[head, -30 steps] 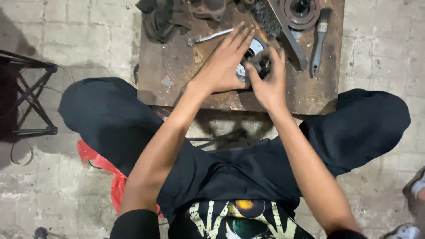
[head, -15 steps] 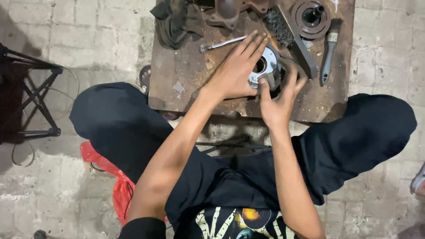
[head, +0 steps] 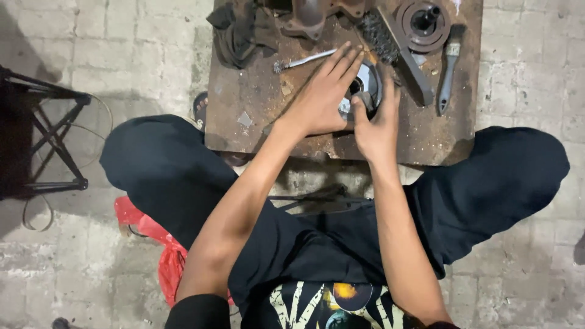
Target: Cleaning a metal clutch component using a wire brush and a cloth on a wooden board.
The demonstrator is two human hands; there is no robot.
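A round shiny metal part (head: pixel 366 82) with a dark centre hole lies on a rusty low metal table (head: pixel 256 131). My left hand (head: pixel 320 97) lies flat across its left side, fingers stretched toward the far edge. My right hand (head: pixel 375 122) grips the part's near right rim, thumb pressed on top. Both hands cover much of the part.
On the table lie a wrench (head: pixel 301 61), a dark rag (head: pixel 237 30), a wire brush (head: pixel 381 36), a paintbrush (head: pixel 448 73), a round flanged part (head: pixel 423 21) and a casting (head: pixel 311 15). A folding stool frame (head: pixel 55 140) stands at left; a red bag (head: pixel 161 250) lies by my leg.
The view has drifted, so the table sits slightly lower in frame. My left hand has slid further over the round part; my right hand stays clamped on its rim.
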